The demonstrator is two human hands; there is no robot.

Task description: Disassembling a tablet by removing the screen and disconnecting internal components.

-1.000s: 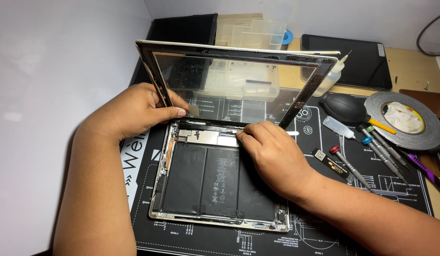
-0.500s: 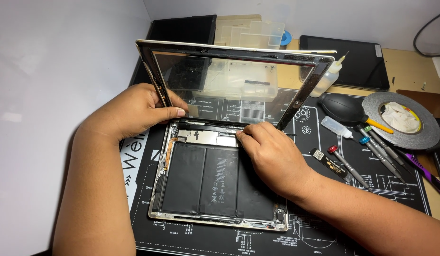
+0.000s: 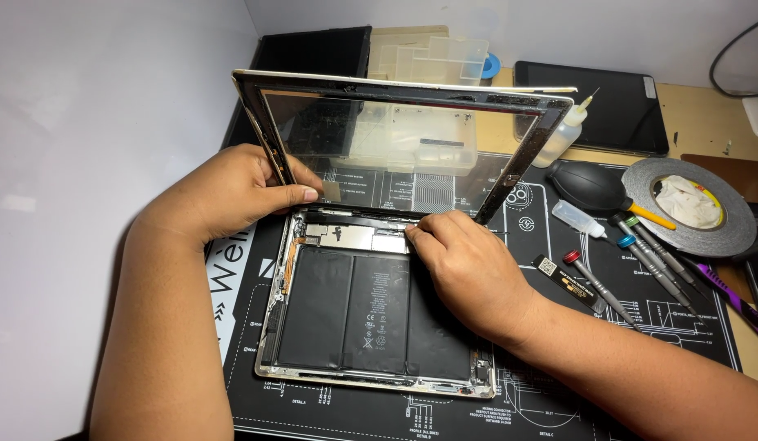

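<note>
In the head view, the left hand (image 3: 232, 192) grips the left edge of the raised glass front panel (image 3: 403, 139), thumb across the frame. The panel looks thin, stiff and fragile, so I judge the edges the safe hold. The right hand (image 3: 469, 273), fingers curled, presses fingertips on the metal shield inside the opened tablet (image 3: 371, 314). Below lies a black repair mat (image 3: 559, 392); screwdrivers (image 3: 632, 269) are right of it.
</note>
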